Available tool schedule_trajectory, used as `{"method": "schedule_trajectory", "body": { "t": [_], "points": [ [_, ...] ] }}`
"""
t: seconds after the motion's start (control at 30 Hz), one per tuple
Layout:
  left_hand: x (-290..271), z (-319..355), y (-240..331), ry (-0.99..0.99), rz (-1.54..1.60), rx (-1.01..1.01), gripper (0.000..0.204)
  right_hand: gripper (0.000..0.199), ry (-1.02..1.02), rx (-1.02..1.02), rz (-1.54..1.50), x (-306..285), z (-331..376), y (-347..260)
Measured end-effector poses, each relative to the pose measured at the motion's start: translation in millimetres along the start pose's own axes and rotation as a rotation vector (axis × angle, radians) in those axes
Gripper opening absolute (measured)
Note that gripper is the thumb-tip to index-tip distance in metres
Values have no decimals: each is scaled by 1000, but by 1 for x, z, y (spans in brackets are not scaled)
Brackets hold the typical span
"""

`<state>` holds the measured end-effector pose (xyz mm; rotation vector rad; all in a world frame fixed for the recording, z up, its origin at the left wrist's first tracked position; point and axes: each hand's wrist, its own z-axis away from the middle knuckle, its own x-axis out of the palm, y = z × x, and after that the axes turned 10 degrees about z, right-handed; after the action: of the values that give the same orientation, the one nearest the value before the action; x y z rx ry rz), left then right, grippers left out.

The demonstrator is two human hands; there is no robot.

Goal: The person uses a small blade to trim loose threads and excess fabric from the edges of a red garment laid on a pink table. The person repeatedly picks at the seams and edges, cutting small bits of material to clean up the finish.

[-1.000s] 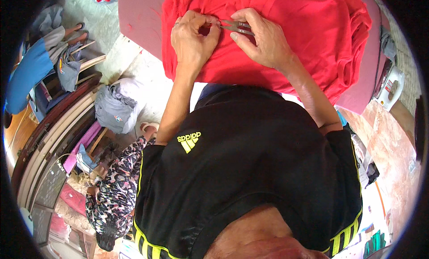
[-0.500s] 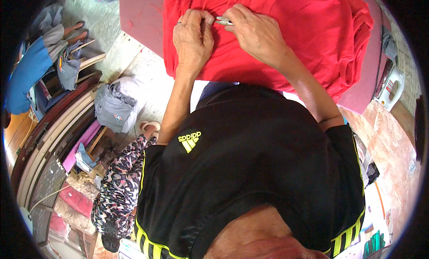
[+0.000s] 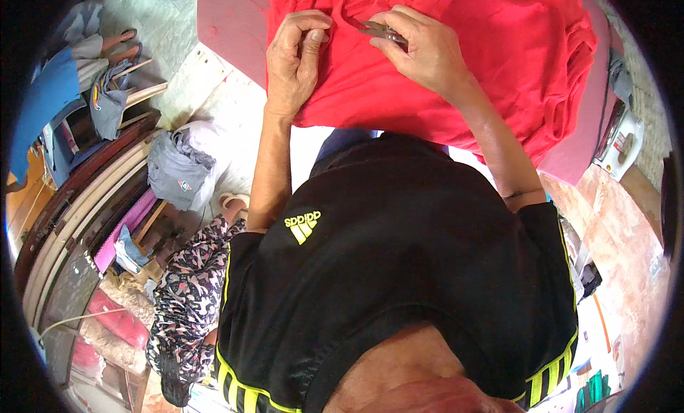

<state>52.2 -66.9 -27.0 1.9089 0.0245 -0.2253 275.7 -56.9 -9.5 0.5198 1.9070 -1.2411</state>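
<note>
Left hand (image 3: 296,60): upper middle of the frame, curled, fingers bent down onto the red cloth (image 3: 491,64), thumb and fingertips pinching a bit of fabric.
Right hand (image 3: 424,46): just right of the left hand, near the top edge, closed around a small metal tool (image 3: 381,32), held between thumb and fingers.
Small metal tool: grey, thin, tip pointing left toward the left hand, lying close over the cloth; exact kind too small to tell.
Red cloth: spread across the top centre and upper right, bunched in folds toward the right edge, lying on a pink table (image 3: 228,24).
Pink table: top of the frame, bare corner showing upper left of the cloth, another strip at the right beneath the folds.
Black shirt (image 3: 399,270): centre and lower part of the frame, yellow stripes along the lower hems.
Grey bag (image 3: 178,174): left of centre, on the floor, below the table corner.
Patterned cloth (image 3: 189,299): lower left, heaped beside the shirt.
Iron (image 3: 620,138): right edge, white and pale, beside the table.
</note>
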Motion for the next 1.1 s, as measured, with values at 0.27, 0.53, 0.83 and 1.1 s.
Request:
{"method": "schedule_trajectory", "body": {
  "t": [0.27,0.53,0.83,1.1],
  "points": [
    [8,-31,16,-262,-160,55,34,20,-91,85,-198,-6,-6,10],
    [4,-44,12,-406,-73,-115,19,17,25,-17,-82,-7,-18,-5],
    [-3,-48,-3,-412,111,-283,14,21,-52,49,-361,-15,-24,22],
    [0,-48,-11,-444,230,-299,15,22,-358,-87,-25,-43,-36,19]
  ]
}}
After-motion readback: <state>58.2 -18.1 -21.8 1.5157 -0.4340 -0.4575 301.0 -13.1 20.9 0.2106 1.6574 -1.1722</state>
